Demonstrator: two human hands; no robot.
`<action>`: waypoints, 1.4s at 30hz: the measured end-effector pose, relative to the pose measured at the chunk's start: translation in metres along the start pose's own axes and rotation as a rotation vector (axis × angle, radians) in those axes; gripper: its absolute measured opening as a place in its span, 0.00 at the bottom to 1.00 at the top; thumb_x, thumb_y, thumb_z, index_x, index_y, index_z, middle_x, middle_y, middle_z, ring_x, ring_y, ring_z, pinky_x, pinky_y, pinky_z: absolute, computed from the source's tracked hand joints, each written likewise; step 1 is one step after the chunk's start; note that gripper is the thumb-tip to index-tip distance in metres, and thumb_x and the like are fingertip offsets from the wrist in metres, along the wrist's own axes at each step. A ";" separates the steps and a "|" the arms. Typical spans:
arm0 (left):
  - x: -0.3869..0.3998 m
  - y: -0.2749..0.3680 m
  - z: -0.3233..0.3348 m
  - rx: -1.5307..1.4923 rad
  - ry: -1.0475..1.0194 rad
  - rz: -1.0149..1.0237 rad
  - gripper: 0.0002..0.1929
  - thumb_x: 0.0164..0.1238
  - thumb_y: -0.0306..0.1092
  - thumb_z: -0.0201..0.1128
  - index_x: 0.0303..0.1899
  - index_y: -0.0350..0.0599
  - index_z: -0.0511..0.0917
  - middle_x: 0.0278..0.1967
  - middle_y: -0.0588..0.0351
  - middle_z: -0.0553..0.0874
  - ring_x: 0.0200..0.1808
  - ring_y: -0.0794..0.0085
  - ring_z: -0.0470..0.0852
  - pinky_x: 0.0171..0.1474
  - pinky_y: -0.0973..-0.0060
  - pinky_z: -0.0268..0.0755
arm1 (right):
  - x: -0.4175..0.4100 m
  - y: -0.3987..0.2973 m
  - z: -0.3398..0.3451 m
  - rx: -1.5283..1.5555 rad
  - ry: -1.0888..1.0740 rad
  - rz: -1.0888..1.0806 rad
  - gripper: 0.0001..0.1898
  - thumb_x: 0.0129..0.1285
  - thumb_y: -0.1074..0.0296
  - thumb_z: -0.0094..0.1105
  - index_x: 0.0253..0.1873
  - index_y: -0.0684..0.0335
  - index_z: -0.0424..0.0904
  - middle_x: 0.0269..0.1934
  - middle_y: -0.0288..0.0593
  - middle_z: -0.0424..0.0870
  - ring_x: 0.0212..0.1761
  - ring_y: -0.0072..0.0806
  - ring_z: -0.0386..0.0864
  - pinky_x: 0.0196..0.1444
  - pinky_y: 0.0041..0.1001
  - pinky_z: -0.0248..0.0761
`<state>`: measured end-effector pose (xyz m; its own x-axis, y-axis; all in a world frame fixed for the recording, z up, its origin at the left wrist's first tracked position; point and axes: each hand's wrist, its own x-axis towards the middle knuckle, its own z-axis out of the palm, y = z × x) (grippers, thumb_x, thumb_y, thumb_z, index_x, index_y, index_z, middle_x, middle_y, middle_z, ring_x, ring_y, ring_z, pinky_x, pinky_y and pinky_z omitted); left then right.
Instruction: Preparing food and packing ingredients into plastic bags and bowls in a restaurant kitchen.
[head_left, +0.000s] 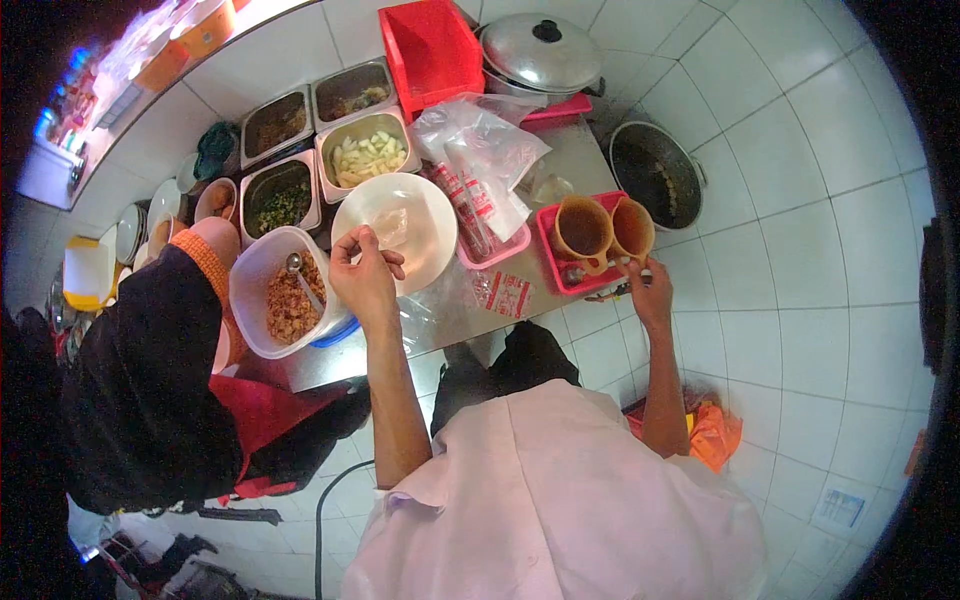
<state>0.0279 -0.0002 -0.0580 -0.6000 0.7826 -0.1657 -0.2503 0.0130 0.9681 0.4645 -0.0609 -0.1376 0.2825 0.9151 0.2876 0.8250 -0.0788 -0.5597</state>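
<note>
My left hand (367, 270) is raised at the near left rim of a white bowl (435, 262), fingers curled; whether it pinches something thin cannot be told. A small clear plastic bag (392, 227) shows in the bowl. My right hand (651, 294) is at the right, its fingers on the handle of an orange-brown plastic mug (634, 225). That mug stands beside a similar mug (583, 229) holding dark liquid, both in a red tray (545, 247). Left of the bowl, a clear plastic tub (251, 281) holds a reddish-brown crumbly food and a metal spoon (306, 285).
Steel food pans (330, 184) stand behind the bowl. Plastic bags (487, 142) lie over a pink tray (495, 259). A lidded pot (540, 56), red bin (431, 56) and dark pot (656, 176) are farther back. A co-worker's dark sleeve (150, 360) is close at left.
</note>
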 end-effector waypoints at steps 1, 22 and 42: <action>-0.004 0.004 0.001 -0.007 0.005 -0.020 0.10 0.77 0.32 0.61 0.43 0.33 0.75 0.29 0.50 0.81 0.17 0.74 0.79 0.16 0.79 0.67 | -0.002 -0.013 -0.004 -0.107 0.069 -0.009 0.14 0.75 0.63 0.59 0.56 0.68 0.77 0.45 0.47 0.79 0.38 0.30 0.84 0.37 0.28 0.79; 0.018 -0.019 -0.004 0.647 0.152 0.306 0.08 0.77 0.33 0.60 0.48 0.40 0.77 0.33 0.52 0.83 0.23 0.73 0.84 0.22 0.75 0.71 | 0.090 -0.321 0.183 0.461 -0.948 -0.401 0.13 0.63 0.62 0.66 0.45 0.65 0.85 0.42 0.52 0.88 0.45 0.44 0.86 0.49 0.38 0.78; 0.001 0.022 0.010 0.921 0.134 0.165 0.09 0.67 0.33 0.64 0.44 0.41 0.86 0.38 0.40 0.89 0.43 0.51 0.88 0.50 0.59 0.78 | 0.126 -0.348 0.146 0.335 -0.999 -0.655 0.10 0.62 0.65 0.65 0.41 0.66 0.87 0.34 0.53 0.89 0.41 0.41 0.88 0.47 0.38 0.77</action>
<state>0.0298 0.0072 -0.0345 -0.6707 0.7414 0.0218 0.5100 0.4397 0.7393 0.1412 0.1397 -0.0200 -0.7533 0.6559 -0.0484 0.4631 0.4768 -0.7471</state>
